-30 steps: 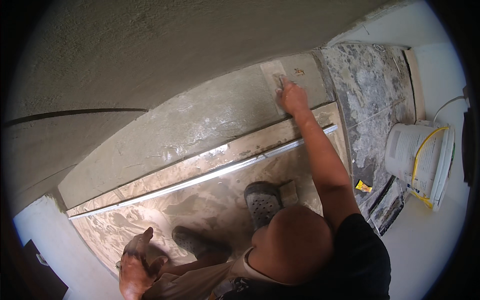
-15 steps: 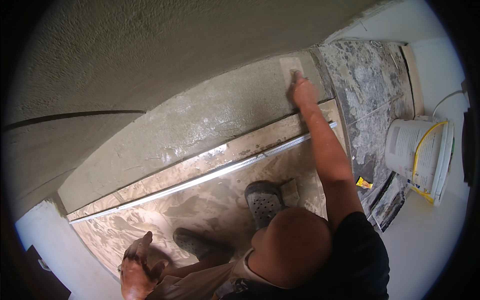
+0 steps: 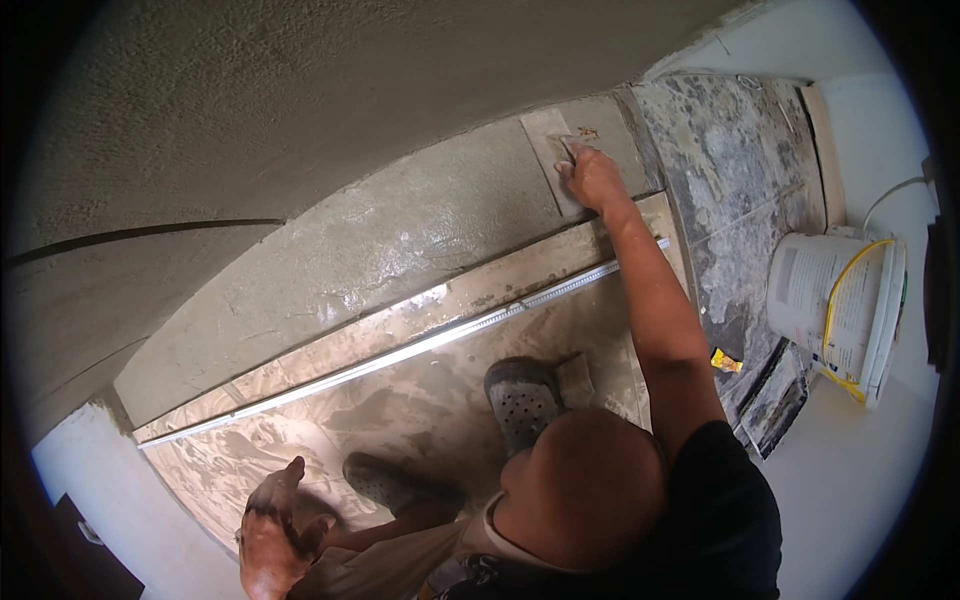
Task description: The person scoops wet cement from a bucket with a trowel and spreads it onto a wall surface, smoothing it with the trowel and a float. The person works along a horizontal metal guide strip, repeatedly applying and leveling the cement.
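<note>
Fingers of the right hand (image 3: pixel 592 177) grip a trowel (image 3: pixel 556 160) near the wet mortar's (image 3: pixel 380 240) right edge.

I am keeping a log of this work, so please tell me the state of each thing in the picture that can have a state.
right hand: stretched out, pressing a trowel to the wall
trowel: flat on the wall, smeared with mortar
left hand: open, empty, soiled grey
wet mortar band: shiny, spread along the wall's foot
metal straightedge: lying along the floor below the band
white bucket: upright, yellow handle down
</note>
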`<state>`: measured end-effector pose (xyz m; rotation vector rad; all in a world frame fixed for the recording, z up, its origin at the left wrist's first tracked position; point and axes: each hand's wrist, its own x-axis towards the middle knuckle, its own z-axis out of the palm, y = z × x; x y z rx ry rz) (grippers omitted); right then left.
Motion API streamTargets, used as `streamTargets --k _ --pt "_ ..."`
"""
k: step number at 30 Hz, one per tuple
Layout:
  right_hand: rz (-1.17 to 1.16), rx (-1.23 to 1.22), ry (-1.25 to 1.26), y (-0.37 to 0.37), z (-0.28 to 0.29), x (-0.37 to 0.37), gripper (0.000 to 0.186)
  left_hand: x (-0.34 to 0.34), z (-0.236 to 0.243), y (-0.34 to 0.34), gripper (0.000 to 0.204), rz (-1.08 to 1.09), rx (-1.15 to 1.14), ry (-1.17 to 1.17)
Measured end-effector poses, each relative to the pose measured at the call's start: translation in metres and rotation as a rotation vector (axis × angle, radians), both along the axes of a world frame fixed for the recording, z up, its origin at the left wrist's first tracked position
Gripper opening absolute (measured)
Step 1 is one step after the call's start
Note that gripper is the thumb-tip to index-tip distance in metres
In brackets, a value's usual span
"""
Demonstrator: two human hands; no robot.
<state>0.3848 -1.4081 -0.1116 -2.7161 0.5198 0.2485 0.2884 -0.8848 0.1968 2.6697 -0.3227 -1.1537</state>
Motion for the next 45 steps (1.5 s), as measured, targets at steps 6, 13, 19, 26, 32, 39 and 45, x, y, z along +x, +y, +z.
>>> streamTargets --k 6,13,19,26,32,39,45 --pt "0.077 0.047 0.020 0.018 0.005 0.014 0.048 -0.001 0.006 -0.003 0.079 -0.019 0.014 -0.013" --pt "0.061 0.042 0.045 0.061 0.006 0.011 0.051 0.000 0.012 -0.007 0.078 0.009 0.041 -0.006" --pt "0.113 0.129 0.090 0.132 0.008 0.020 0.053 -0.007 0.015 0.001 0.075 0.043 0.025 -0.032" --pt "0.202 0.027 0.039 0.186 -0.019 0.023 0.050 -0.007 0.014 -0.003 0.077 0.085 0.044 0.013" --pt "0.086 -0.083 0.066 0.112 -0.018 0.008 0.042 -0.005 0.010 -0.003 0.078 0.075 0.059 0.012" --pt "-0.020 -0.231 0.006 0.009 -0.008 -0.002 0.034 0.005 0.011 -0.022 0.080 0.043 0.065 0.018" --pt "-0.098 -0.354 0.087 -0.060 0.000 -0.022 0.036 0.007 -0.005 -0.016 0.081 0.014 0.055 0.039"
